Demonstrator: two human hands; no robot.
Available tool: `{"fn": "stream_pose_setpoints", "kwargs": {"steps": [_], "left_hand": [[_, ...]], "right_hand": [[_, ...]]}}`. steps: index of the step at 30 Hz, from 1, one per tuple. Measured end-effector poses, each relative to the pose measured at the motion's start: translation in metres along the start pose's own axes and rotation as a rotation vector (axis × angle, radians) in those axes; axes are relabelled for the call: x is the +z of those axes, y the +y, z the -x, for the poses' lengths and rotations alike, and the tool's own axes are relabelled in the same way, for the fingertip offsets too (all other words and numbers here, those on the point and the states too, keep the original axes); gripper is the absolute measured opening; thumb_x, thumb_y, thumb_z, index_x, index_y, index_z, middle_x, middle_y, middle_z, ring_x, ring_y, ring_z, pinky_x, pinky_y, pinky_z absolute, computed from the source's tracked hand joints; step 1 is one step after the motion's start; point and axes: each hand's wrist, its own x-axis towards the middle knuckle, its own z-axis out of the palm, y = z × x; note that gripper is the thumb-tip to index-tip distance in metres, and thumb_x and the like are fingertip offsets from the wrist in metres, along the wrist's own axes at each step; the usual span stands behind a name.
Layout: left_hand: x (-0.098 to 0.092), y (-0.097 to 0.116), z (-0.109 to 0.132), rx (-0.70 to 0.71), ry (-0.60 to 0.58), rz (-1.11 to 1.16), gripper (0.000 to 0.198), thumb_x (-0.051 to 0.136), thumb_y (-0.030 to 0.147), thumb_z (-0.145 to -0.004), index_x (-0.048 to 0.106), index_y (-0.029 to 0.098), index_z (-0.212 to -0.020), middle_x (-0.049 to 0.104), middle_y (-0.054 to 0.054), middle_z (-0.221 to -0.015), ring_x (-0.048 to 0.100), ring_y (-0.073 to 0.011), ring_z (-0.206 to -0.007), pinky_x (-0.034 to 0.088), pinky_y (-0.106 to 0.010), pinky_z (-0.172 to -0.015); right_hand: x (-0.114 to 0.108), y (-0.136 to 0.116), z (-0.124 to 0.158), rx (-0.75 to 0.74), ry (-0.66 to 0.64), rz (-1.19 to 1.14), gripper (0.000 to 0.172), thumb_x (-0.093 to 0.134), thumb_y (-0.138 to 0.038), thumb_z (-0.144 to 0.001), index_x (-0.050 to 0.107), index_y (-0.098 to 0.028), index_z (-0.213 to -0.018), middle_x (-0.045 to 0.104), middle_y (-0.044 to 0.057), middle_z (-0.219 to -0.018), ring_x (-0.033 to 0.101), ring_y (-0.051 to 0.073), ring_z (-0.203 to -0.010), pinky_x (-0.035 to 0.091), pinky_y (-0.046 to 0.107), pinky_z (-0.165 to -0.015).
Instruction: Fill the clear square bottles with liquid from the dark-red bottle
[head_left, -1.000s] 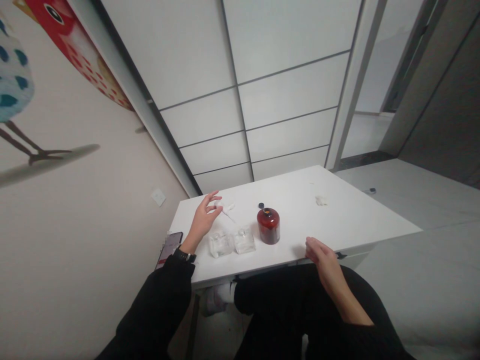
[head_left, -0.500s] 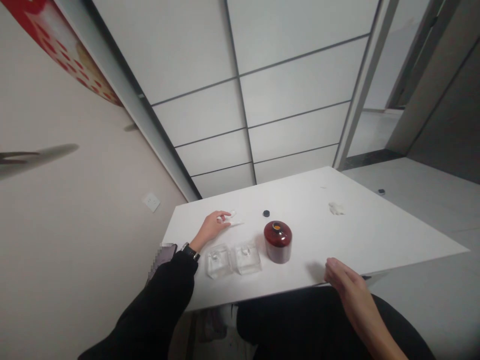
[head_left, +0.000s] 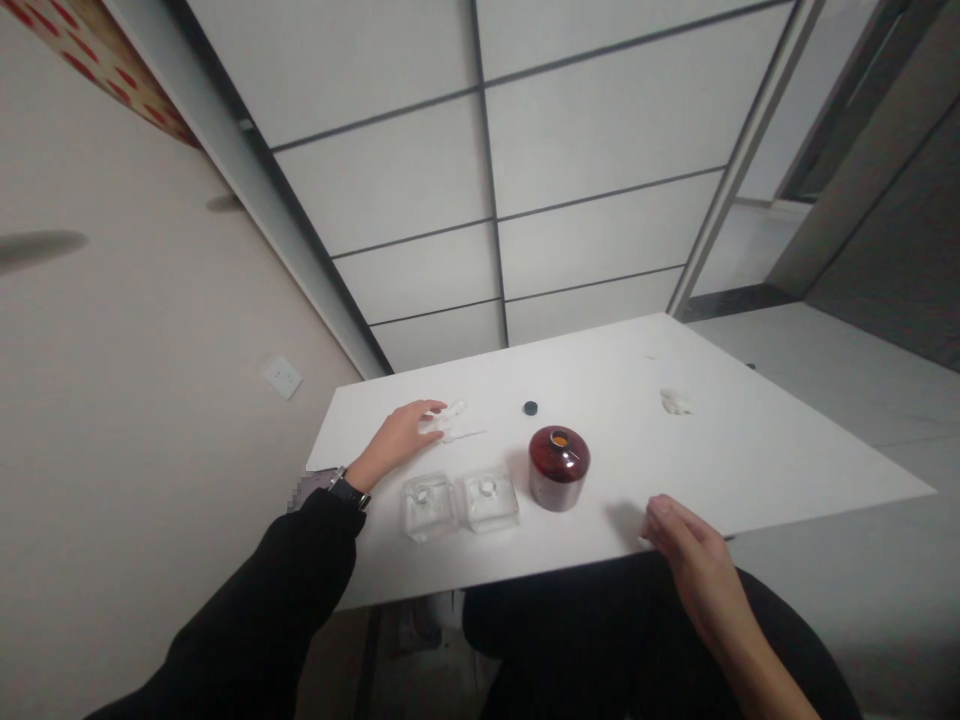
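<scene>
I log a white rectangular table [head_left: 750,470], beige wall [head_left: 150,380] at nine o'clock; left hand [head_left: 396,440] fingers outstretched together, right hand [head_left: 686,560] loosely curled.

Glossy dark-red jar [head_left: 559,481], two clear glass bottles [head_left: 429,506], smooth matt white table [head_left: 750,460].

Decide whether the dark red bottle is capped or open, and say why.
Open. The dark red bottle stands upright, its mouth bare; a small black cap lies apart behind it.
</scene>
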Motion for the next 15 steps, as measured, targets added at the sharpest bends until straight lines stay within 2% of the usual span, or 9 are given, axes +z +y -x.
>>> {"fn": "stream_pose_setpoints", "kwargs": {"steps": [3, 6, 10, 13, 15], "left_hand": [[-0.014, 0.023, 0.021, 0.037, 0.027, -0.004, 0.039, 0.068, 0.038, -0.092, 0.068, 0.025, -0.129, 0.072, -0.009, -0.135, 0.072, -0.0293, -0.115, 0.053, -0.046, -0.107], [-0.018, 0.052, 0.045, 0.126, -0.021, -0.017, 0.045, 0.07, 0.047, -0.095, 0.067, 0.028, -0.135, 0.071, -0.008, -0.14, 0.069, -0.0299, -0.125, 0.051, -0.043, -0.111], [-0.004, 0.083, 0.064, 0.188, -0.163, -0.092, 0.073, 0.079, 0.052, -0.088, 0.055, 0.027, -0.152, 0.06, -0.011, -0.158, 0.061, -0.0341, -0.141, 0.045, -0.043, -0.118], [0.012, 0.094, 0.068, 0.199, -0.214, -0.135, 0.089, 0.091, 0.049, -0.075, 0.054, 0.027, -0.154, 0.057, -0.012, -0.16, 0.057, -0.0376, -0.145, 0.043, -0.043, -0.119], [0.019, 0.097, 0.066, 0.197, -0.227, -0.168, 0.093, 0.093, 0.041, -0.072, 0.053, 0.026, -0.155, 0.059, -0.014, -0.159, 0.059, -0.0389, -0.143, 0.045, -0.043, -0.117]], "right_hand": [[0.003, -0.001, 0.002, -0.033, 0.005, 0.013, 0.07, 0.081, -0.085, -0.063, 0.049, -0.023, -0.06, 0.037, -0.004, -0.066, 0.035, 0.015, -0.066, 0.041, 0.03, -0.066], [0.007, 0.0, 0.004, -0.064, 0.003, 0.023, 0.068, 0.08, -0.084, -0.064, 0.05, -0.023, -0.061, 0.039, -0.003, -0.066, 0.037, 0.016, -0.066, 0.04, 0.03, -0.063], [0.012, 0.002, 0.007, -0.105, -0.003, 0.023, 0.067, 0.077, -0.084, -0.066, 0.048, -0.024, -0.061, 0.039, -0.003, -0.064, 0.035, 0.017, -0.065, 0.039, 0.03, -0.061], [0.016, 0.002, 0.01, -0.132, -0.023, 0.023, 0.068, 0.075, -0.086, -0.066, 0.045, -0.025, -0.06, 0.04, -0.003, -0.062, 0.036, 0.017, -0.063, 0.039, 0.03, -0.06], [0.019, 0.001, 0.011, -0.153, -0.034, 0.02, 0.07, 0.074, -0.088, -0.065, 0.044, -0.025, -0.06, 0.04, -0.003, -0.061, 0.037, 0.017, -0.063, 0.039, 0.03, -0.06]]}}
